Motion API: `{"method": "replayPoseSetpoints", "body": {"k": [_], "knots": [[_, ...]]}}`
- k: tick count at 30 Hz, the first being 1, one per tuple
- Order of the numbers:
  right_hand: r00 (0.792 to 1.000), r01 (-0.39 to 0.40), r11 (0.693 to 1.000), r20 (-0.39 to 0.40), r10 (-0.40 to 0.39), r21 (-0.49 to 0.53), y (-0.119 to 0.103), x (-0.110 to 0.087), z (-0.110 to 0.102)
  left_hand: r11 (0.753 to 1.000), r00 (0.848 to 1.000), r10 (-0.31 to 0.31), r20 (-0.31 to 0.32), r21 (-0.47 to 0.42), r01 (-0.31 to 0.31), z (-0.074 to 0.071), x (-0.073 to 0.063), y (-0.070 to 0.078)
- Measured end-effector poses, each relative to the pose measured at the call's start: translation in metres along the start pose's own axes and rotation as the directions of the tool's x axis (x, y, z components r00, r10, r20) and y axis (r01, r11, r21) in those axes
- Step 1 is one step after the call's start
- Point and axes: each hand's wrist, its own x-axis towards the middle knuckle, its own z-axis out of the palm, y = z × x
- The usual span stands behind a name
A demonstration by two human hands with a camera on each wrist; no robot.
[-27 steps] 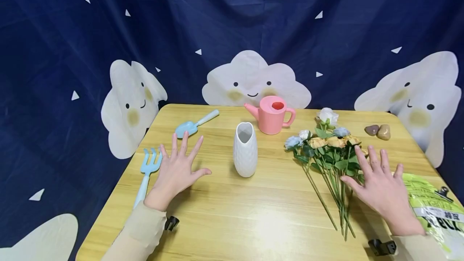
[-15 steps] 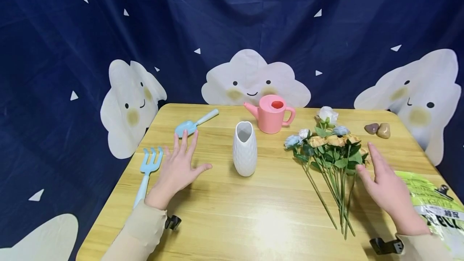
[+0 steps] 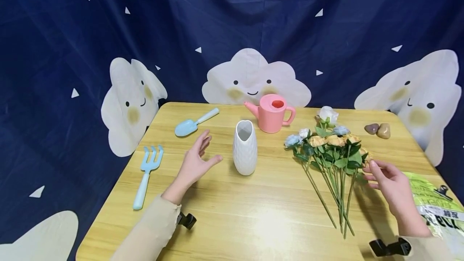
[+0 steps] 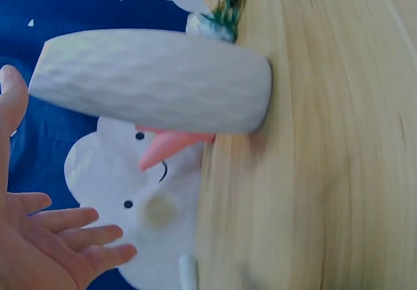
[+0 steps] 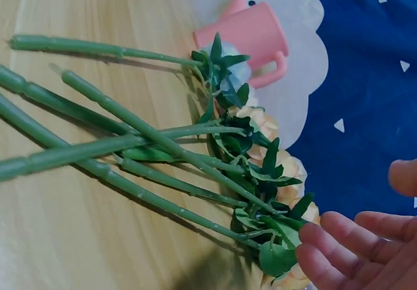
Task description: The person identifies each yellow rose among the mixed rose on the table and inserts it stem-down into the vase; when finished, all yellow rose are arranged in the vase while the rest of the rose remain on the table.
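Observation:
A white textured vase [image 3: 245, 148] stands upright mid-table. To its left my left hand [image 3: 195, 163] is held with the thumb apart from the fingers and nothing between them. The left wrist view shows the vase [image 4: 156, 81] just beyond that hand [image 4: 52, 238]. A bunch of artificial flowers [image 3: 331, 144], white, blue and orange, lies on the right with its green stems toward me. At its right edge is my right hand [image 3: 393, 188], thumb and fingers apart, fingertips right at the outermost orange flower and leaves. In the right wrist view the fingertips [image 5: 313, 234] overlap a leaf.
Behind the vase stands a pink watering can [image 3: 272, 116]. On the left lie a light-blue trowel [image 3: 186, 127] and a light-blue hand fork [image 3: 145, 176]. Two stones [image 3: 383, 131] rest at the back right. A green printed bag [image 3: 431, 200] with a black clip lies by the right wrist.
My left hand has moved right toward the vase and turned sideways from palm-down. The right hand has turned from palm-down, its fingers bending in toward the orange flower. The objects stayed put.

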Motion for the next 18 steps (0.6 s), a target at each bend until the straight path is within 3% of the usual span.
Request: {"method": "replayPoseSetpoints", "body": {"k": [3,5,8,12,14,18], "knots": [[0.997,-0.082,0.996,0.003,0.083,-0.045,-0.018,-0.013,0.004,0.987,1.000,-0.021,0.015,-0.159,0.023,0.008,0.003,0.008],[0.992,-0.117,0.989,0.037,0.121,-0.092,-0.041,-0.025,0.012,0.974,0.999,-0.028,0.028,-0.225,0.034,0.012,0.004,0.015],[0.984,-0.142,0.982,0.092,0.154,-0.123,-0.067,-0.038,0.027,0.956,1.000,-0.014,0.022,-0.294,0.019,0.019,0.006,0.013],[0.976,-0.154,0.979,0.132,0.171,-0.130,-0.069,-0.040,0.042,0.924,1.000,0.013,0.001,-0.383,-0.011,0.027,0.010,0.008],[0.972,-0.168,0.975,0.142,0.188,-0.143,-0.067,-0.039,0.047,0.911,1.000,0.007,0.010,-0.412,-0.002,0.029,0.010,0.015],[0.966,-0.193,0.970,0.141,0.214,-0.151,-0.063,-0.038,0.052,0.903,0.999,-0.005,0.044,-0.428,0.023,0.036,0.011,0.020]]}}
